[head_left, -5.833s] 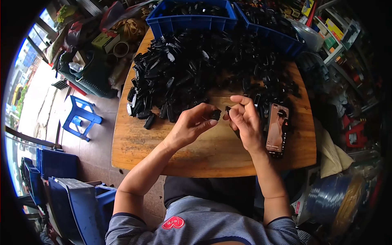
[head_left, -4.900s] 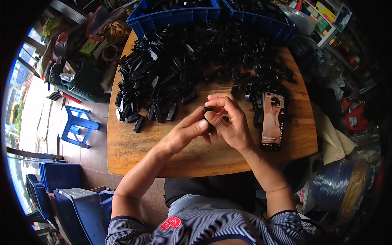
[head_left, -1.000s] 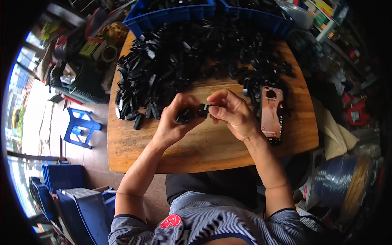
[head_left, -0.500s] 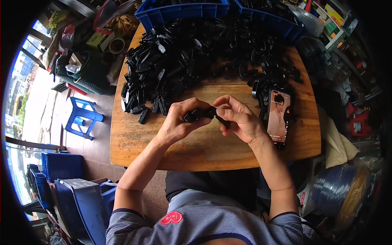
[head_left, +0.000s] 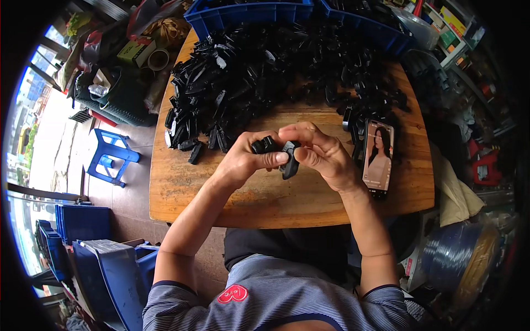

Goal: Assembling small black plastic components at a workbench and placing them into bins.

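Note:
Over the near middle of the table, my left hand (head_left: 243,160) is closed around a dark black plastic piece (head_left: 264,145). Its thumb presses on a second black plastic piece (head_left: 289,161), which tilts downward beside the first. My right hand (head_left: 326,157) curls around this second piece from the right. The right thumb rests against its edge, and the fingers bend over its top. Part of both pieces is hidden by my fingers. Beyond my hands lies a large heap of similar black plastic pieces (head_left: 243,83).
The wooden table (head_left: 221,207) carries a lit phone (head_left: 378,157) right of my right hand. Blue bins (head_left: 251,15) stand along the far edge. A blue plastic stool (head_left: 113,157) is on the floor to the left. A wire spool (head_left: 452,256) sits at lower right.
The second black piece has come up from below my right fingers and now sits against my left thumb. My right fingers have opened a little. The phone's picture has changed.

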The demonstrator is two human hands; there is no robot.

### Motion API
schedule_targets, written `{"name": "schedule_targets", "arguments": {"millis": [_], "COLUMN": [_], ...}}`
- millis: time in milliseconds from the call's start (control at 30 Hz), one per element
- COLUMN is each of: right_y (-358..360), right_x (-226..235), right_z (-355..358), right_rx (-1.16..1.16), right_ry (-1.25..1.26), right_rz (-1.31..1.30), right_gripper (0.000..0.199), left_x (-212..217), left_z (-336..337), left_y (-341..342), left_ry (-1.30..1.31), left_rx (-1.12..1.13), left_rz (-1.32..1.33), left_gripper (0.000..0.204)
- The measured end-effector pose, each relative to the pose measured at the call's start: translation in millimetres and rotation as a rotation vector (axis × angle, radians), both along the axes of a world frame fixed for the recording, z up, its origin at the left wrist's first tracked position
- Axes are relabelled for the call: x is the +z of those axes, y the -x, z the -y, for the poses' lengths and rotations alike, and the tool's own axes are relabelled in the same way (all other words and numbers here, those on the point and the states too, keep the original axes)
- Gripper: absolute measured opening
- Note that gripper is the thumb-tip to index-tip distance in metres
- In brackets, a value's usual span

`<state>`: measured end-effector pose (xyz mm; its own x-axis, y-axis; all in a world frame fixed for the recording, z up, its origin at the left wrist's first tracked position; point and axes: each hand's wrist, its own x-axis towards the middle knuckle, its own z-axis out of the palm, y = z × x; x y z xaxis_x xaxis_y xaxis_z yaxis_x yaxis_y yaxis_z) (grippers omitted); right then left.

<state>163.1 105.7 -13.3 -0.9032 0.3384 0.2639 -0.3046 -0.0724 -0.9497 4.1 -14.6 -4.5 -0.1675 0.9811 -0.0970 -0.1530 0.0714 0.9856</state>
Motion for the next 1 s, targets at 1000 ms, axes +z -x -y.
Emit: {"name": "schedule_targets", "arguments": {"millis": [1000], "right_y": [-29], "right_x": [9], "right_z": [-15], "right_rx": [-0.350], "right_ry": [-1.046], "right_rz": [0.616], "right_gripper": [0.031], "left_x": [-8], "left_z": [-23], "left_y": [32], "left_ry": [-0.070], "left_rx": [0.037], "left_rz": [0.738], "left_gripper": [0.048]}}
